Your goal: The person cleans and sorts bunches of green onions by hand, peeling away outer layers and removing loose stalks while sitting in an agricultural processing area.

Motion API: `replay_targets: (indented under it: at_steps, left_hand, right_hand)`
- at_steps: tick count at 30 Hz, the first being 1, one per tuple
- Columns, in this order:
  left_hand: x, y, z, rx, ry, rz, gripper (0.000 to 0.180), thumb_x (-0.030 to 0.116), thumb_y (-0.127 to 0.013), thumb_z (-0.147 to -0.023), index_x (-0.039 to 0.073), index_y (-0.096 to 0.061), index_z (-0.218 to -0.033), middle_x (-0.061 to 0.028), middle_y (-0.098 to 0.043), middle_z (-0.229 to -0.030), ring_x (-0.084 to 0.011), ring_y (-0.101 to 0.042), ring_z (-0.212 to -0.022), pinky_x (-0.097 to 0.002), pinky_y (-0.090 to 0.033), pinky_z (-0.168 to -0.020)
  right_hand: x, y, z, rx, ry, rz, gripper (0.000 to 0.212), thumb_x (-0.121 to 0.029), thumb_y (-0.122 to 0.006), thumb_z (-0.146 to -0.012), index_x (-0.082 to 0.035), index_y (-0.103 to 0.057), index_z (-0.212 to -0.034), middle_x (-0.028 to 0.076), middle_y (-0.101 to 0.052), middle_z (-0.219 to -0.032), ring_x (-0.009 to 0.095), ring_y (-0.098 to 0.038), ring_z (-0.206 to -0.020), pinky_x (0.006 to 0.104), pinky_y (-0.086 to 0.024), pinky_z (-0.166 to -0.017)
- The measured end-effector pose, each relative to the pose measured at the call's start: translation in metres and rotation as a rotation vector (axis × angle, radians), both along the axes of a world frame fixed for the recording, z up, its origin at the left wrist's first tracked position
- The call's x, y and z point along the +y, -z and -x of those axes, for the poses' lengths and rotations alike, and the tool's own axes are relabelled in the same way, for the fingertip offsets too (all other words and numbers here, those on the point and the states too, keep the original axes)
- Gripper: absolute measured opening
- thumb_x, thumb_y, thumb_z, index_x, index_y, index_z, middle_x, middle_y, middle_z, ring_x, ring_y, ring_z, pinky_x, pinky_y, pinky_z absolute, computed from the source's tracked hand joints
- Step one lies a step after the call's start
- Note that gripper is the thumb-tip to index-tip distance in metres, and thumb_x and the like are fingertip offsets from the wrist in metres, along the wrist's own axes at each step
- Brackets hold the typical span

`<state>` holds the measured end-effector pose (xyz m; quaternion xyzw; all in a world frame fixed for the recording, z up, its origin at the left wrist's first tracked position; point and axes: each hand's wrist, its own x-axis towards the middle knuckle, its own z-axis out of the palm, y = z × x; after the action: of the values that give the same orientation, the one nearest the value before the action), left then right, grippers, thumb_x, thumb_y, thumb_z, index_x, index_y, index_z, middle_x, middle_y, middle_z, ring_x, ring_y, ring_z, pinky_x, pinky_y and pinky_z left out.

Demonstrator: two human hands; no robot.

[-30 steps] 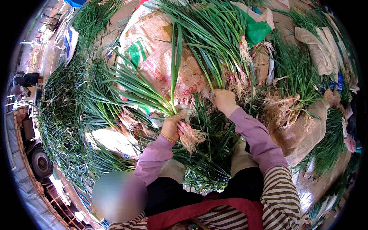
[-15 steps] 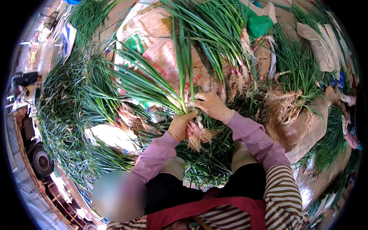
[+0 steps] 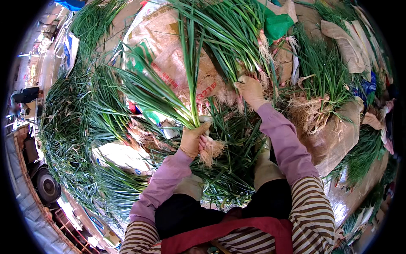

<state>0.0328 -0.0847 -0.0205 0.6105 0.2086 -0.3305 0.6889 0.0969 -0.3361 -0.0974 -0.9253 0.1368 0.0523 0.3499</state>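
Note:
In my gloved left hand [image 3: 193, 137] is a bunch of green onions [image 3: 186, 114], gripped low on the stems. Its long leaves fan up and away, and the pinkish-white bulbs and pale roots stick out under my fingers. My gloved right hand [image 3: 253, 90] is at the near edge of a larger pile of green onions [image 3: 230, 38]. Its fingers are closed around the lower stem of a green onion there, partly hidden by the hand.
Beneath the pile lies a printed woven sack [image 3: 165, 46]. More green onions with tangled roots [image 3: 315, 112] rest at the right on brown sacking [image 3: 338, 137]. Loose leaves [image 3: 63, 127] heap up at the left. A wheel [image 3: 47, 185] shows at the far left.
My right hand has left the bunch and moved right and away to the pile. The left hand keeps its bunch and has shifted slightly left.

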Motion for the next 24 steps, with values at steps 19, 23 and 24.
replay_targets:
  at_steps: [19, 23, 24]
  left_hand:
    - [0.011, -0.013, -0.009, -0.059, 0.044, 0.021, 0.027, 0.025, -0.060, -0.088, -0.001, -0.061, -0.090, -0.0146, -0.064, -0.065, -0.0100, -0.052, -0.042, -0.0193, -0.035, -0.037]
    - [0.015, -0.002, -0.006, -0.122, -0.071, 0.144, 0.021, 0.017, -0.060, -0.087, -0.001, -0.058, -0.098, -0.0081, -0.059, -0.067, -0.0147, -0.056, -0.045, -0.0232, -0.045, -0.043]
    - [0.015, -0.003, -0.011, -0.082, -0.020, 0.177, 0.021, 0.015, -0.061, -0.086, 0.000, -0.057, -0.100, -0.0068, -0.057, -0.067, -0.0156, -0.057, -0.046, -0.0241, -0.047, -0.043]
  right_hand:
    - [0.034, -0.002, 0.089, 0.289, -0.966, -0.248, 0.029, -0.032, -0.057, -0.082, -0.005, -0.065, -0.080, 0.014, -0.062, -0.074, 0.029, -0.058, -0.064, 0.0414, -0.048, -0.066]
    - [0.027, -0.026, 0.096, 0.425, -1.009, -0.089, 0.030, -0.032, -0.053, -0.084, -0.007, -0.067, -0.076, 0.013, -0.065, -0.081, 0.031, -0.062, -0.074, 0.0418, -0.050, -0.072]
    - [0.017, -0.012, 0.085, 0.203, -0.778, 0.048, 0.030, -0.032, -0.052, -0.086, -0.006, -0.067, -0.079, 0.013, -0.065, -0.080, 0.031, -0.062, -0.075, 0.0409, -0.050, -0.073]
